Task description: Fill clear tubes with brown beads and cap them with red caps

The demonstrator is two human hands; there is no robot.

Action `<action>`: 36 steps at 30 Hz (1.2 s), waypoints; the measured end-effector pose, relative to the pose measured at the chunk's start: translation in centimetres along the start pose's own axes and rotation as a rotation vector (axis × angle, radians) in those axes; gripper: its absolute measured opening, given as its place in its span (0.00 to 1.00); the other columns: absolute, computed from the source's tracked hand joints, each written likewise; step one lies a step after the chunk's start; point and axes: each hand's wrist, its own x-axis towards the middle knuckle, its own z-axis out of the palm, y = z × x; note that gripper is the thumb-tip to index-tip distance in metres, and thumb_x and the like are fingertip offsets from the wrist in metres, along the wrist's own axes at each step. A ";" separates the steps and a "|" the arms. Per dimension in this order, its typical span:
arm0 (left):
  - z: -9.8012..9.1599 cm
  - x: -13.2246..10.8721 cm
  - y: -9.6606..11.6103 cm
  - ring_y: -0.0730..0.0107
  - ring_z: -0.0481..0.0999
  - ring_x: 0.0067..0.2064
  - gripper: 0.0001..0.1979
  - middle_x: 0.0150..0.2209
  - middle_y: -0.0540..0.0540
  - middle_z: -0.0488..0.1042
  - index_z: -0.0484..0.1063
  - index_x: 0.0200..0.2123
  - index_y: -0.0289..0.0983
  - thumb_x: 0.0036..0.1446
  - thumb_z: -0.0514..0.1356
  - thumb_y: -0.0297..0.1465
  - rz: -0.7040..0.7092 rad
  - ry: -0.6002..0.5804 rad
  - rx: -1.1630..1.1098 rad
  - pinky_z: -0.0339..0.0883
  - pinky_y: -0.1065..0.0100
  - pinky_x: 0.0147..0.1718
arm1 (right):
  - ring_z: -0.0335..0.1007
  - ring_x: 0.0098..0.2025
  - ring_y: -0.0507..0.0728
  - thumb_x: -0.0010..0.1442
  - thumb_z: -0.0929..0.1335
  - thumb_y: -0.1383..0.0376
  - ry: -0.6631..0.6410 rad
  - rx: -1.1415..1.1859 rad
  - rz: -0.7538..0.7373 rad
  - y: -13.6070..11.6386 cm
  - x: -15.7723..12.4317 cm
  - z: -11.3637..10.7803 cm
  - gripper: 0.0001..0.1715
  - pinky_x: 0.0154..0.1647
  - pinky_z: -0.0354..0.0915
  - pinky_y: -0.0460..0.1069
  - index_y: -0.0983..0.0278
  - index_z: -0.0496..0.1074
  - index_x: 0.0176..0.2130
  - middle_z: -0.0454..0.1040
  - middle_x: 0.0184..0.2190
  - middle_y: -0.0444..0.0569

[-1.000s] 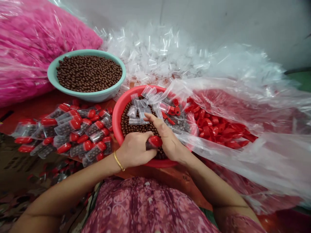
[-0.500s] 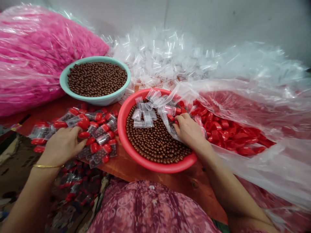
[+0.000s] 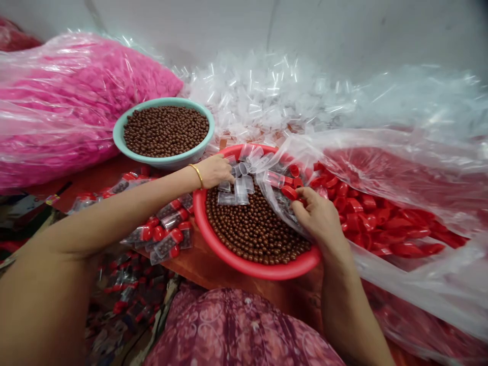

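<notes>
My left hand [image 3: 215, 171] reaches over the left rim of the red basin [image 3: 202, 229]. Its fingers are apart, at a cluster of clear plastic tubes [image 3: 241, 191] lying on brown chocolate-like balls [image 3: 259, 234]. At the basin's right side, my right hand [image 3: 320, 216] pinches a red cap [image 3: 290, 192] between thumb and fingers. Beside that cap lies a clear tube [image 3: 274, 179] on the plastic sheet draped into the basin. Loose red caps [image 3: 358, 208] spill from a clear bag just right of my right hand.
Filled tubes with red caps [image 3: 165, 244] lie left of the basin, partly under my left forearm. Behind them stands a teal bowl [image 3: 119, 137] of brown balls. A bag of pink pieces [image 3: 76, 96] is at far left. Clear tubes [image 3: 259, 91] are heaped along the wall.
My left hand has moved right from the pile of filled tubes to the clear tubes in the basin. My right hand has shifted slightly right and down, with a red cap now plainly visible at its fingertips.
</notes>
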 end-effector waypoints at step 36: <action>-0.2 2.8 8.8 0.76 0.75 0.35 0.16 0.37 0.47 0.75 0.65 0.36 0.35 0.45 0.67 0.29 -0.101 -0.069 -2.110 0.69 0.69 0.39 | 0.59 0.22 0.50 0.50 0.62 0.67 0.020 0.674 -0.039 1.4 0.1 0.6 0.07 0.24 0.57 0.46 0.61 0.68 0.31 0.66 0.21 0.40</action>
